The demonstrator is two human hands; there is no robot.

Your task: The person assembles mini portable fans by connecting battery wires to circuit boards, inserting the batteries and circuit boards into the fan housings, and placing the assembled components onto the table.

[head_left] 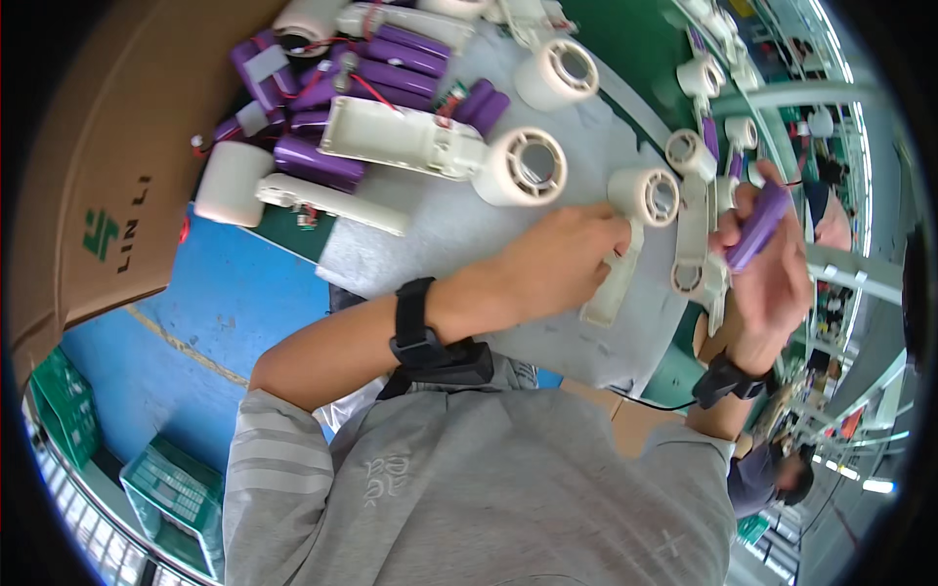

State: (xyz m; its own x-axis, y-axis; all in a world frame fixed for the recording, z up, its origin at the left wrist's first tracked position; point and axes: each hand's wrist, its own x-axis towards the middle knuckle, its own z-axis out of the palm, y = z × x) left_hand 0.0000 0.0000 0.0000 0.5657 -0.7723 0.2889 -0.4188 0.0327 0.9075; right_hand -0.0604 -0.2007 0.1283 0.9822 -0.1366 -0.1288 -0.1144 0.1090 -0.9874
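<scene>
My left hand (562,259) is closed, its fingers curled at the neck of a white plastic housing (614,288). This housing has a round hollow head (642,198) and a long handle pointing toward me. Off to the right, raised above the table's edge, my right hand (777,278) grips a purple cylindrical battery pack (757,227) between thumb and fingers. Just left of that hand lies another white housing (692,230). A further housing with an open handle shell (396,137) rests beyond my left hand, its round head (523,166) toward the right.
Purple battery packs (405,73) with red wires lie piled at the far left, among white shells (332,203). A grey sheet (391,259) covers the green table. A large cardboard box (117,146) stands left. Green crates (171,488) sit on the blue floor. Another person (767,479) appears at lower right.
</scene>
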